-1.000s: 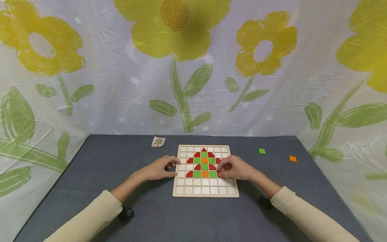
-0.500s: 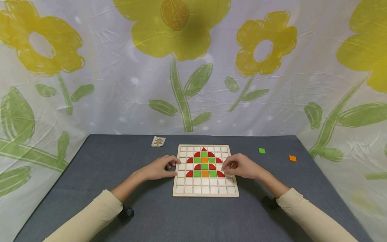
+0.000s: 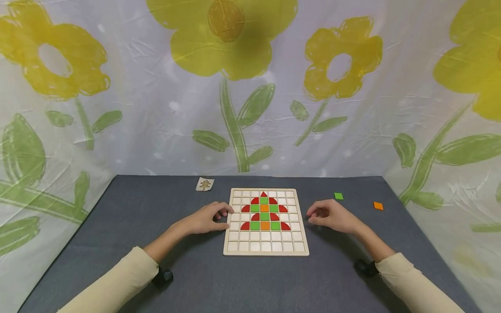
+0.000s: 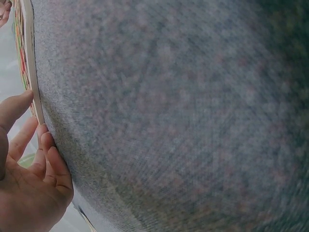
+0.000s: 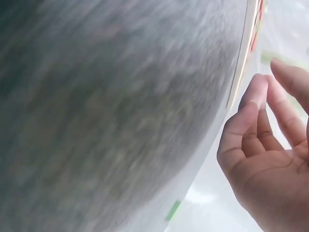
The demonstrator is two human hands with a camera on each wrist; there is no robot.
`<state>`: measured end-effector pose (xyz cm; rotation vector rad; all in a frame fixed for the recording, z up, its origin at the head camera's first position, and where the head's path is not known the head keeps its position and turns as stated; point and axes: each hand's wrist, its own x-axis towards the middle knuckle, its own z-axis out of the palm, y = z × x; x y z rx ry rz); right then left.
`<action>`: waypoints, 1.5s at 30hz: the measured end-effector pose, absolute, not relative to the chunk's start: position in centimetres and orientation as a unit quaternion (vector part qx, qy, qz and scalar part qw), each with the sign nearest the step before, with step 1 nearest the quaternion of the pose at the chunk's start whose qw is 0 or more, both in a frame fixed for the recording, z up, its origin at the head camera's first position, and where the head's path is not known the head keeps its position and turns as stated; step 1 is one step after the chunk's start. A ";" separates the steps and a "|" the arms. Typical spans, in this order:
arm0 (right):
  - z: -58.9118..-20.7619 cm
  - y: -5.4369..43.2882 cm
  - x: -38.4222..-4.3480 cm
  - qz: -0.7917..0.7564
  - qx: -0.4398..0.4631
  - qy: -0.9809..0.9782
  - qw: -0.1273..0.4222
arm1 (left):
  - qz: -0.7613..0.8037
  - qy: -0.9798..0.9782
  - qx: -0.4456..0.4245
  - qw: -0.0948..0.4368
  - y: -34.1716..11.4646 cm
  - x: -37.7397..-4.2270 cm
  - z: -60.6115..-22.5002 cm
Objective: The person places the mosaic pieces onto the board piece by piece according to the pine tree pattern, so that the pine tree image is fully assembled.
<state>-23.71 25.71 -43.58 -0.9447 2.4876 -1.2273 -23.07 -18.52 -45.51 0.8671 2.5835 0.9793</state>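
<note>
A wooden grid board (image 3: pixel 266 253) lies flat on the table, its white squares partly covered by red, green and orange tiles in a tree-like shape. My left hand (image 3: pixel 209 216) touches the board's left edge with the thumb and index fingertips, held apart; in the left wrist view the left hand (image 4: pixel 36 179) has its other fingers loosely bent beside that edge. Just off the board's right side hovers my right hand (image 3: pixel 332 215). Nothing shows between its fingers, and in the right wrist view the right hand's thumb (image 5: pixel 292 79) stands apart from the bent fingers.
A green square tile (image 3: pixel 338 196) and an orange square tile (image 3: pixel 378 205) lie on the table to the right. Behind the board, to its left, is a small patterned card (image 3: pixel 205 184). A flower-printed curtain (image 3: pixel 156 108) hangs behind the dark table (image 3: pixel 266 287).
My right hand has moved right, off the red tile at the pattern's lower right and past the board's edge, leaving that tile in view. The left hand stays in place.
</note>
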 end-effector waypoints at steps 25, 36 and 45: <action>-44.0 34.7 -26.0 -0.434 -0.183 0.882 0.021 | 0.340 0.884 0.296 0.124 -18.4 -22.8 -45.3; -44.1 35.6 -28.0 -0.424 -0.169 0.889 0.036 | 0.337 0.884 0.299 0.123 -18.4 -22.9 -45.2; -44.0 35.1 -29.3 -0.433 -0.131 0.889 0.072 | 0.339 0.884 0.296 0.126 -18.5 -22.8 -45.2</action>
